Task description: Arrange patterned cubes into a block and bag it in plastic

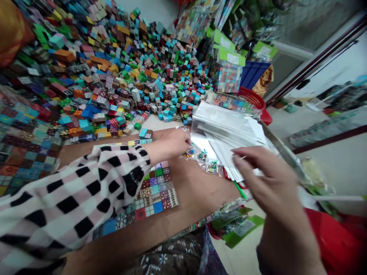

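Left hand [177, 143], fingers bunched at the small clear packets [212, 167]; cannot tell whether it grips one. Right hand [266, 172], thumb and forefinger narrowly apart above the white sheets [229, 154], any hold unclear. Packets lie between the hands on the board's [200, 191] far side, probably for easy reach, with the patterned block square [156, 191] nearer the body.

There is one camera, up on the person's head. It looks forward and down past the close, bare right hand [268, 177], lower right, to the flat brown board [192, 187]. The big pile of small colourful blocks [114, 76], upper left, is farther off.
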A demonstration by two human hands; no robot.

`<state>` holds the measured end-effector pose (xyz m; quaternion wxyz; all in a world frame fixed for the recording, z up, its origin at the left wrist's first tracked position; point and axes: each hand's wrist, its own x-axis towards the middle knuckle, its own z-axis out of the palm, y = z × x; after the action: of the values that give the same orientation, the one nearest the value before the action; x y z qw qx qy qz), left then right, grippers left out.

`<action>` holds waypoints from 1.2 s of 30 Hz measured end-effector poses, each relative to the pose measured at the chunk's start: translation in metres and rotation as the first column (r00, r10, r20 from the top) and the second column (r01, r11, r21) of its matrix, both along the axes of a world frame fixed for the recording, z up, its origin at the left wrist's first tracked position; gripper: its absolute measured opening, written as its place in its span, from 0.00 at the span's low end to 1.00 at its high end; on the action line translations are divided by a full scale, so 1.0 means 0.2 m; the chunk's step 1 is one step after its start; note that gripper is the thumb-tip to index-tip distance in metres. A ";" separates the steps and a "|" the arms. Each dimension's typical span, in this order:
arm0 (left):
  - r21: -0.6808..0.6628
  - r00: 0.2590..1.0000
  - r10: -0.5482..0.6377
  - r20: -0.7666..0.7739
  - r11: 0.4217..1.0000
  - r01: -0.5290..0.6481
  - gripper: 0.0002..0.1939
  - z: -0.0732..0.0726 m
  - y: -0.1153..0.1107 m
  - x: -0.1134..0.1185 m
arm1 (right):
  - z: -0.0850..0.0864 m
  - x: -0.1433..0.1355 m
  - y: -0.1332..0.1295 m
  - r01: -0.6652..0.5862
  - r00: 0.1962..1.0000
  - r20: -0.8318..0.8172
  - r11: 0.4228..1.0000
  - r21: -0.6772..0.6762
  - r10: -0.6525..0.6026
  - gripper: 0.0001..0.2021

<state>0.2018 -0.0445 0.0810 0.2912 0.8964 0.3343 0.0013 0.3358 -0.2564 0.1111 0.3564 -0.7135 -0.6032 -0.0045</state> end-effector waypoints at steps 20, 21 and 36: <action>-0.110 0.998 -0.062 0.018 0.992 0.064 0.05 -0.25 0.12 0.12 | -0.47 0.04 0.07 0.228 0.967 0.158 0.951 -0.209 -0.198 0.17; -0.133 0.998 -0.057 0.026 0.989 0.060 0.04 -0.25 0.13 0.11 | -0.44 0.05 0.06 0.240 0.970 0.089 0.957 -0.162 -0.228 0.16; -0.063 0.991 -0.131 0.021 0.989 0.132 0.07 -0.25 0.29 0.11 | -0.51 0.03 0.29 0.027 0.996 -0.066 0.918 -0.395 -0.058 0.23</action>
<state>0.2247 0.0144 0.0312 0.3219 0.9067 0.2718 -0.0213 0.3415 -0.1988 0.0086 0.2286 -0.7831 -0.5622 0.1362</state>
